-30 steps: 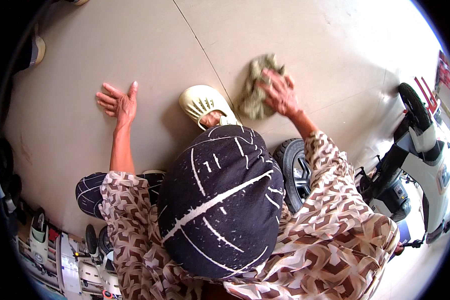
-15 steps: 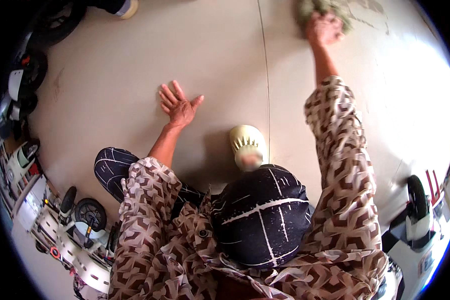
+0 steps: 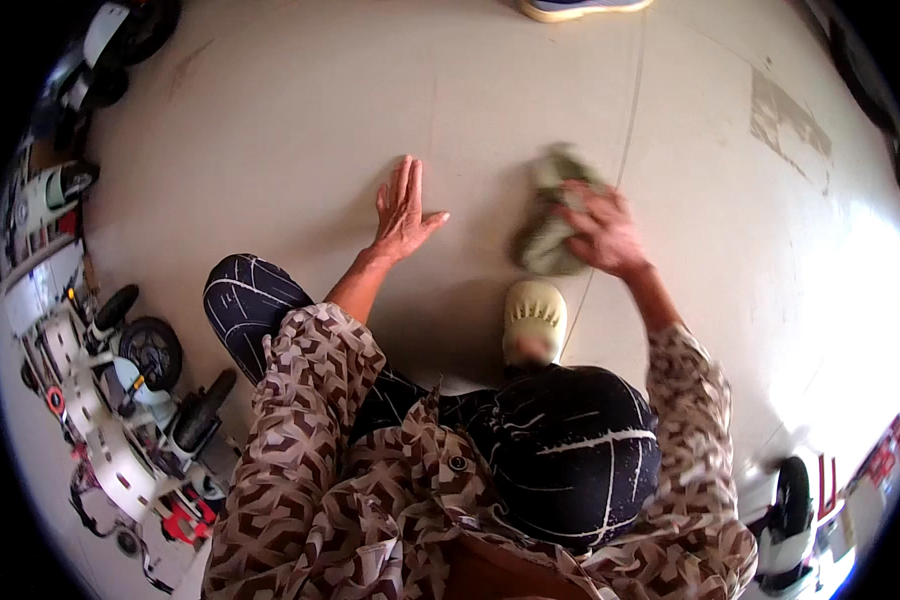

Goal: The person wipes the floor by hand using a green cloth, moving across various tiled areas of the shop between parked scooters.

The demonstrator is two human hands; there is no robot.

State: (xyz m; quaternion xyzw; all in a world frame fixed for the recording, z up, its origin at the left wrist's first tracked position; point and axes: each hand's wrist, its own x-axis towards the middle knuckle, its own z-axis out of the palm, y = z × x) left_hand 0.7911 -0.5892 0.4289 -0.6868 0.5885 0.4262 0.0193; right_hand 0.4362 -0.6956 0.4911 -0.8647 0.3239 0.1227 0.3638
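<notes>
"Where's the green-grey cloth point(image 3: 550, 252) lying?"

"On the floor point(image 3: 490, 110), just beyond the toe of the pale clog point(image 3: 532, 312); gap's too tight to call."

"Right hand point(image 3: 607, 230)?"

"Lying over the cloth, fingers partly spread. It's blurring; I'm not able to tell if they're curling into the fabric."

"Left hand point(image 3: 402, 218)?"

"Holding nothing. Fingers are lying close together, thumb's sticking out, palm's apparently resting on the floor."

"Handling tips?"

"My call: spreading the bunched cloth flatter, pressing evenly through the palm, keeping its edge clear of the clog. Leaning on the left hand is probably helping balance. Dull patch point(image 3: 785, 120) is showing well off to the right."
</notes>
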